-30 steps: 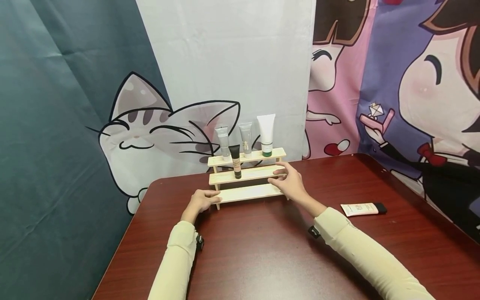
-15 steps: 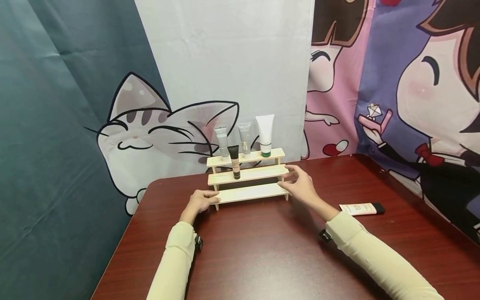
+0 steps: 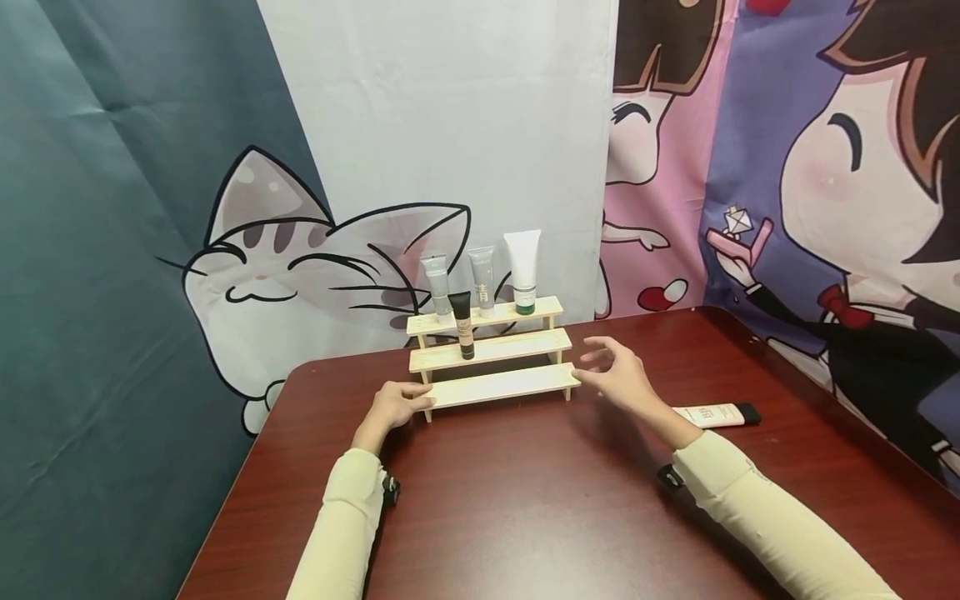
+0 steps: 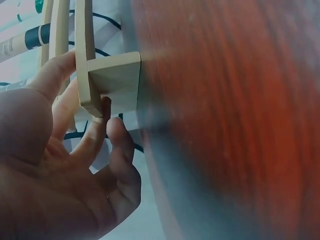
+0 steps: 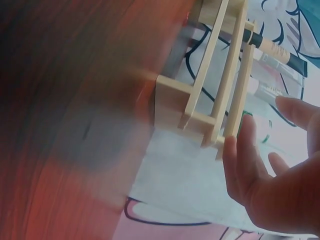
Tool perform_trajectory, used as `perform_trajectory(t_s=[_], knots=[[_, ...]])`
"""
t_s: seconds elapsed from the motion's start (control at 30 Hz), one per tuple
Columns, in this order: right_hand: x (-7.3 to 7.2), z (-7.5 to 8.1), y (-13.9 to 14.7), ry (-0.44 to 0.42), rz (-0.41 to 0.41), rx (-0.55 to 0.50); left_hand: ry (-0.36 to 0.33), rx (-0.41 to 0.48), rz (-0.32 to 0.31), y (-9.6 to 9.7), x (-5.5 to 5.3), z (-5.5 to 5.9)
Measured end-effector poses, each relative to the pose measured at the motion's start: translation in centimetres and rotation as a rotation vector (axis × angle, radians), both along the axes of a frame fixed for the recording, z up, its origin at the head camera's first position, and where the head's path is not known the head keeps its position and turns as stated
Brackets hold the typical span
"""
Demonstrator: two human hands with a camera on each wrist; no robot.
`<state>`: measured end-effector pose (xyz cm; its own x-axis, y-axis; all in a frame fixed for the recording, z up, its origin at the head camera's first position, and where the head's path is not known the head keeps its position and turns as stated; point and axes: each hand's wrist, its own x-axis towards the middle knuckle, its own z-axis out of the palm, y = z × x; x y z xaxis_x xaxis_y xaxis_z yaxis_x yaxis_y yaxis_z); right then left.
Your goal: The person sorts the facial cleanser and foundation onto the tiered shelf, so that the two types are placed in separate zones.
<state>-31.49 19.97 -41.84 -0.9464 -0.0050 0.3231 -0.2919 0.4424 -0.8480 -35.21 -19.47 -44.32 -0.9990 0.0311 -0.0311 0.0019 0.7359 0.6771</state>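
Observation:
A three-step wooden display rack [image 3: 502, 385] stands near the back of the table. My left hand [image 3: 392, 407] grips the left end of its lowest step; in the left wrist view the thumb lies on the step's top and a fingertip reaches beneath it. Beside the rack's right end, my right hand [image 3: 622, 377] holds nothing, its fingers loosely bent. On the top step stand two greyish squeeze tubes, one left [image 3: 437, 287] and one middle [image 3: 482, 275], and a white tube [image 3: 522, 267] with a green cap. A beige tube with black ends [image 3: 465, 329] stands on the middle step.
A pale squeeze tube with a black cap [image 3: 716, 415] lies on the table to the right, partly behind my right forearm. The dark red wooden table [image 3: 510, 517] ends at a cartoon-printed cloth backdrop [image 3: 465, 108] behind the rack.
My right hand has moved right, from over the rack's right end to beside it. The left hand stays on the lowest step. The tubes stand as before; the whole view has shifted slightly.

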Motion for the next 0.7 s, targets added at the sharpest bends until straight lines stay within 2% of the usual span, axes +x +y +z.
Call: perform_trajectory(t_s=[0.17,0.37,0.7], knots=[[0.7,-0.1,1.6,-0.009,0.008,0.038,0.005,-0.023,-0.032,0.1,0.0,-0.1],[1.3,-0.5,3.4,0.001,-0.007,0.055,0.051,-0.047,-0.078,-0.2,-0.1,-0.1],[2.3,-0.8,7.1,-0.036,-0.005,0.124,0.043,-0.037,-0.075,0.3,0.1,0.1]])
